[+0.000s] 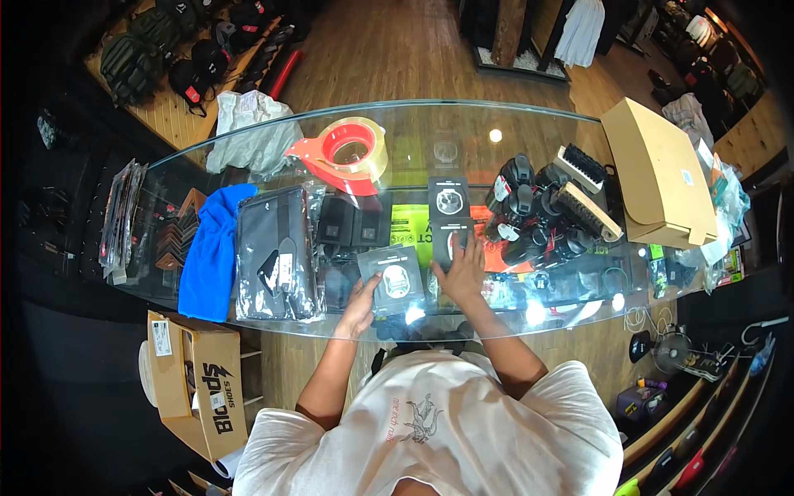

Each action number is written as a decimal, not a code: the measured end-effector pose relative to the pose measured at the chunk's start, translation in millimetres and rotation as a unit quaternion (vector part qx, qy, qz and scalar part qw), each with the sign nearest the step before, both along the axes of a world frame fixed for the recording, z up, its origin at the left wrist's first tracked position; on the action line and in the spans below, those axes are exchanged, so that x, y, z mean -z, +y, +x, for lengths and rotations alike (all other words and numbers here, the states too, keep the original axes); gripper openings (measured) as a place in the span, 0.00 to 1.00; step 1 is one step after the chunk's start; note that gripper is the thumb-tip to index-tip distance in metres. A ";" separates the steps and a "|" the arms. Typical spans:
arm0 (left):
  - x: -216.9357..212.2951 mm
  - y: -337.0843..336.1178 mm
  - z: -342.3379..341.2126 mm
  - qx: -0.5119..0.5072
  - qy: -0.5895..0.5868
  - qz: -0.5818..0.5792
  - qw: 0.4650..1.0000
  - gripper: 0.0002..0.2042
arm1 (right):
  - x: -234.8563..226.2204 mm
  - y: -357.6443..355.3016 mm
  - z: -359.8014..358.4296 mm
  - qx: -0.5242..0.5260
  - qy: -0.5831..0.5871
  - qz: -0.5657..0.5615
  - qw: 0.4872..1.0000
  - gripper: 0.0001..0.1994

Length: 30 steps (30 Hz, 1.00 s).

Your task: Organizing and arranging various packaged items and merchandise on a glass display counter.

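My left hand [359,307] pinches the lower left edge of a flat dark grey packet [383,281] with a white round print, held just over the glass counter. To its right, my right hand [463,271] reaches over a similar black packet [444,241], fingers stretched and resting on it, covering part of its front. Another black packet [447,198] with a round white picture lies directly beyond that one, in line with it. A neon yellow sheet [409,221] lies between the packets and two black boxes [351,221].
Left: blue cloth [212,252], plastic-wrapped black bag [275,273], red tape dispenser [341,153]. Right: black bottles [517,198], two brushes [589,211], cardboard box [662,178]. The glass counter [463,326] has a curved-looking edge near my body. An open carton [194,380] stands below left.
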<state>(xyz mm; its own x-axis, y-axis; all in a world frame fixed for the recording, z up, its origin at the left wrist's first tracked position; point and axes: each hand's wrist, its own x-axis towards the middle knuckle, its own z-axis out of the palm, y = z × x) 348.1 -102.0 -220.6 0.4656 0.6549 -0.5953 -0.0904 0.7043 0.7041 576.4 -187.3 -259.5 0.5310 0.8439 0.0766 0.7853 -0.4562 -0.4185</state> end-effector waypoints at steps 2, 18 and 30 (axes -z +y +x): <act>13.1 0.2 0.8 0.008 -0.015 0.000 1.000 0.23 | 8.7 -2.4 -6.0 0.003 -0.016 0.007 1.000 0.41; -9.1 -5.6 18.5 0.036 -0.014 0.000 0.999 0.23 | 21.3 23.8 7.6 0.006 -0.049 -0.014 0.999 0.40; 9.8 -8.3 5.6 0.016 -0.024 0.010 1.000 0.21 | 24.6 58.7 22.1 0.038 -0.048 -0.020 0.998 0.41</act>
